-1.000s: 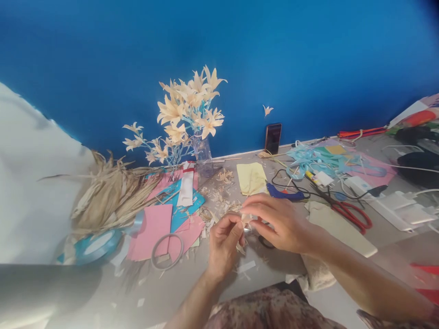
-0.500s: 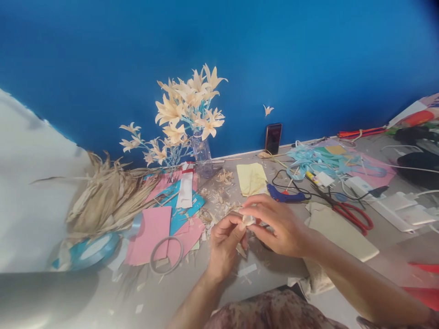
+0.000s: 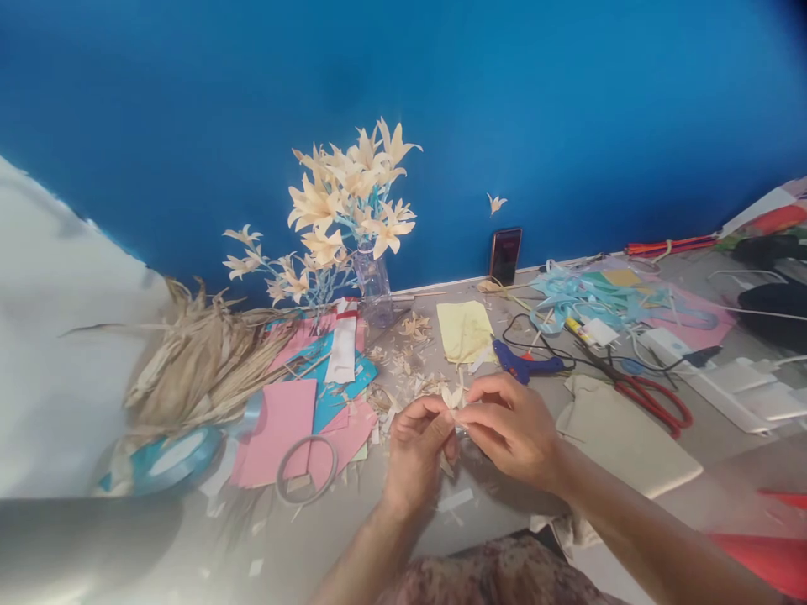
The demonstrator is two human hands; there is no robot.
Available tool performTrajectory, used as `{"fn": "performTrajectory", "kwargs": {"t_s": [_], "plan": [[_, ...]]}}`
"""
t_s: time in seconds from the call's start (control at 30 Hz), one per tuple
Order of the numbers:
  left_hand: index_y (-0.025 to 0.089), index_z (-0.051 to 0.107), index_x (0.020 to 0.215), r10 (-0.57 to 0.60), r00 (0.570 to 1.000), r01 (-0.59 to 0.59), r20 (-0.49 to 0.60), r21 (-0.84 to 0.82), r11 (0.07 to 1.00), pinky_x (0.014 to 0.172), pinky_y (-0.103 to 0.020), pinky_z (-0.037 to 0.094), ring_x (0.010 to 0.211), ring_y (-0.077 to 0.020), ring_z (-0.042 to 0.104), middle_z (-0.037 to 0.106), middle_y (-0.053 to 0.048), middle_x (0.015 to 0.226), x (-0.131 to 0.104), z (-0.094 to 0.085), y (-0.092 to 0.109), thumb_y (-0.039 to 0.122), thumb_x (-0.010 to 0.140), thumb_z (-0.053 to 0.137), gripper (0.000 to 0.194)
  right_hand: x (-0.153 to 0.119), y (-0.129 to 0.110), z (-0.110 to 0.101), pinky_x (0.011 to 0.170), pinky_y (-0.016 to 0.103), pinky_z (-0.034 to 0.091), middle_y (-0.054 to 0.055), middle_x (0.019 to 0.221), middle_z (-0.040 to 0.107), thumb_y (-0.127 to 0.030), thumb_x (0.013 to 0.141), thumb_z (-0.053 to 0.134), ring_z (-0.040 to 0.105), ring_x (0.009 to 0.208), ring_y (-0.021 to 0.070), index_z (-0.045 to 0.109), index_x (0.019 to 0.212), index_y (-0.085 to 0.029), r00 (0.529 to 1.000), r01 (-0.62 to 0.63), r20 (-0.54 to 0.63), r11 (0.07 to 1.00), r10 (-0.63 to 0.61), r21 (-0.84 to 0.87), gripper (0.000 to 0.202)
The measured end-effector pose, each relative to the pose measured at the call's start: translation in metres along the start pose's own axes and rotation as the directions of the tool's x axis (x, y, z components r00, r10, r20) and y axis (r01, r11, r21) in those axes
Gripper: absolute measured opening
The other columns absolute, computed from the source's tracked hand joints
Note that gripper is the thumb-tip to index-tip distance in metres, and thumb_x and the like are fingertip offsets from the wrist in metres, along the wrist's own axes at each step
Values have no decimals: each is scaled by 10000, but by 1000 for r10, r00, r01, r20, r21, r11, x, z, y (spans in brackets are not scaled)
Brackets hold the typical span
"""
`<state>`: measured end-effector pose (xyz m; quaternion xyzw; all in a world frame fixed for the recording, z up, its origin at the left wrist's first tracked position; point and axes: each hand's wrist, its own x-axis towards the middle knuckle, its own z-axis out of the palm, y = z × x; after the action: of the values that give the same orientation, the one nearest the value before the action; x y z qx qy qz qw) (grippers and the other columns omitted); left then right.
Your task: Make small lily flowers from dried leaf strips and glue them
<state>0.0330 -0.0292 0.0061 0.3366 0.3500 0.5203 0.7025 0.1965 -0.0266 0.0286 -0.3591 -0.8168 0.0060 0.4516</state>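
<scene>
Between my two hands is a small cream husk flower [image 3: 452,397], its petals pointing up and away from me. My left hand [image 3: 417,441] pinches its base between thumb and forefinger. From the other side my right hand [image 3: 509,428] pinches the same base, its fingertips meeting the left ones, so part of the flower is hidden. Just beyond my right hand lies a blue glue gun [image 3: 526,363], with a yellow paper [image 3: 465,330] to its left. Husk scraps [image 3: 413,370] are scattered past my left hand.
A clear vase [image 3: 374,290] of cream flowers stands against the blue wall. Dried husks [image 3: 195,361], pink sheets [image 3: 281,420], a grey ring [image 3: 307,470] and a ribbon roll [image 3: 176,458] lie left. Red-handled scissors [image 3: 661,403], a folded cloth [image 3: 630,437] and a power strip [image 3: 706,378] lie right.
My right hand's fingers have come down from over the flower and closed to a pinch at its base. The petals now show upright above the fingertips.
</scene>
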Motion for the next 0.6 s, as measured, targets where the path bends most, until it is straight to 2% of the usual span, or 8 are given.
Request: {"fn": "performTrajectory", "kwargs": {"t_s": [0.1, 0.2, 0.33, 0.5, 0.6], "plan": [[169, 628, 726, -75, 997, 75, 6, -94, 993, 428, -200, 320, 382, -67, 379, 467, 71, 422, 2, 3, -2, 343, 740, 784, 234, -6, 0, 0, 628, 238, 466, 40, 919, 642, -92, 881, 607, 604, 745, 131, 668, 992, -245, 1000, 1, -31, 1000, -2, -24, 198], [158, 628, 720, -152, 988, 148, -6, -194, 970, 401, -183, 292, 393, -40, 337, 502, 63, 513, 4, 8, -4, 336, 689, 825, 268, -10, 1, -4, 622, 253, 449, 32, 854, 657, -77, 870, 616, 570, 680, 129, 674, 978, -239, 995, 45, -80, 992, -55, -115, 204], [152, 627, 715, -176, 983, 161, -56, -201, 966, 414, -172, 295, 440, -33, 374, 537, 46, 608, 6, 14, -6, 343, 671, 839, 289, -17, 4, -5, 635, 270, 441, 38, 825, 661, -79, 874, 611, 555, 663, 136, 697, 960, -235, 992, -16, -124, 970, -15, -244, 199], [160, 629, 743, -156, 983, 144, -93, -119, 982, 444, -171, 293, 438, -55, 391, 461, 67, 473, 8, 20, -10, 368, 727, 798, 269, -27, 8, 2, 677, 299, 458, 78, 906, 679, -97, 906, 525, 589, 756, 175, 691, 1063, -210, 996, -86, -17, 947, 85, -309, 255], [161, 614, 741, -169, 978, 160, -125, -80, 984, 448, -168, 288, 437, -53, 380, 476, 63, 472, 11, 23, -12, 379, 740, 790, 279, -31, 8, 5, 711, 311, 478, 102, 981, 676, -106, 919, 514, 601, 825, 193, 665, 1135, -195, 988, -145, 10, 956, 153, -254, 277]]}}
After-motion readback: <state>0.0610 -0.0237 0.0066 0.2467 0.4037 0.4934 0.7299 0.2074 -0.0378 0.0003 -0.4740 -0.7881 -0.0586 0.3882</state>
